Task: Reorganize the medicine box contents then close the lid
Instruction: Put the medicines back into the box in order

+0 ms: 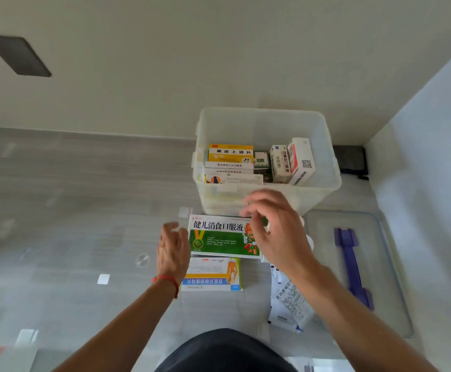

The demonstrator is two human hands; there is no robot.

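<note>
From where I sit, my left hand [173, 249] is at the left short end of the green carton [223, 237], fingers loosely curved and just touching or a hair off that edge; I cannot tell whether it grips yet. The carton lies flat on the tabletop [84, 210], its long axis running left to right, just near of the clear medicine box [266, 162]. A yellow-and-blue carton [211, 275] sits partly beneath it on the near side. My right hand [275, 229] hovers over the carton's right end, fingers relaxed and spread, holding nothing. Both hands bracket the carton, so I judge a two-handed lift away into the box comes next. Farther right lie a white sachet [290, 302] and the lid [358, 264], still off.
</note>
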